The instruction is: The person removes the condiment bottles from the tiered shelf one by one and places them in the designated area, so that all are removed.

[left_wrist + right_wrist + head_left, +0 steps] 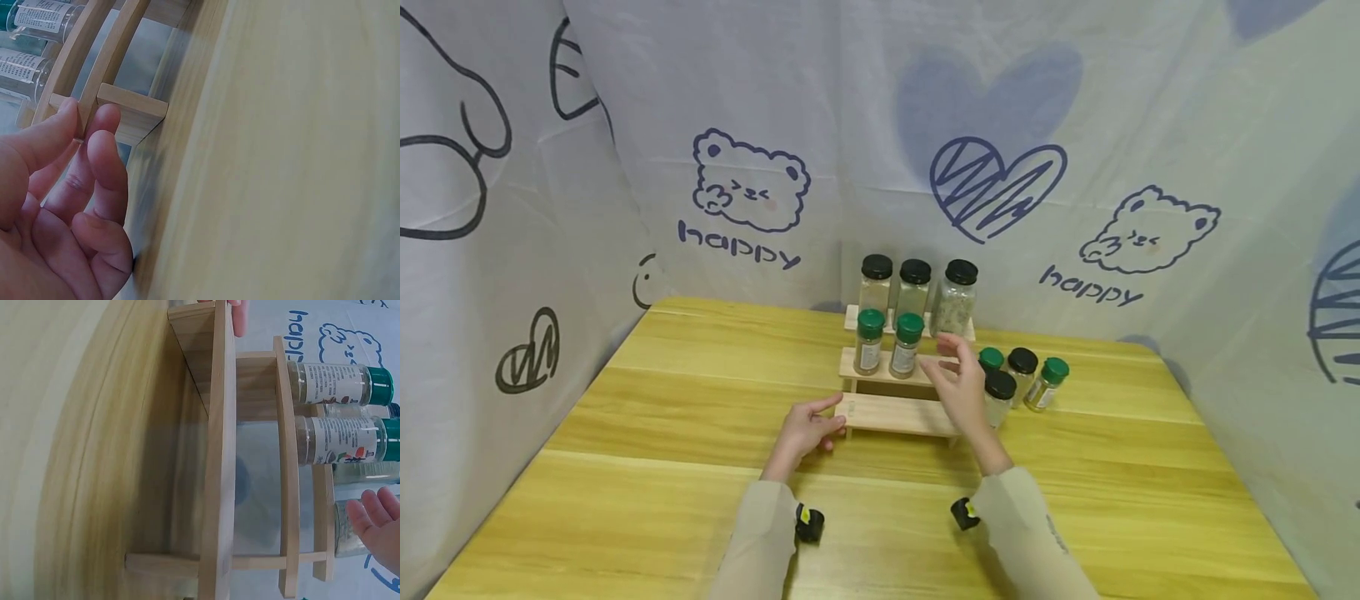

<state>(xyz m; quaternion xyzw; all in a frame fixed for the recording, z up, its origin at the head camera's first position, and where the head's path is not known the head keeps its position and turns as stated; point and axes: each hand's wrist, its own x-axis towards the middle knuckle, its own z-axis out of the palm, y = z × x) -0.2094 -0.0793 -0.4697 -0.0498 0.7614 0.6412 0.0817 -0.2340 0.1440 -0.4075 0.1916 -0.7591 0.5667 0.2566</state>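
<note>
A three-step wooden rack (895,414) stands mid-table. My left hand (829,415) pinches the left end of its bare lowest step; in the left wrist view the thumb (59,122) and forefinger lie on either side of the rack's slat (131,109). My right hand (943,360) hovers open over the right end of the middle step and holds nothing. Two green-lidded jars (887,343) stand on the left of that step, seen lying sideways in the right wrist view as jars (340,412) above the right hand's fingertips (375,519). Three black-lidded jars (917,292) fill the top step.
Several loose spice jars (1022,375) with green and black lids stand on the wooden table (662,467) just right of the rack, close behind my right hand. Printed cloth walls (512,250) close in the table at the back and both sides.
</note>
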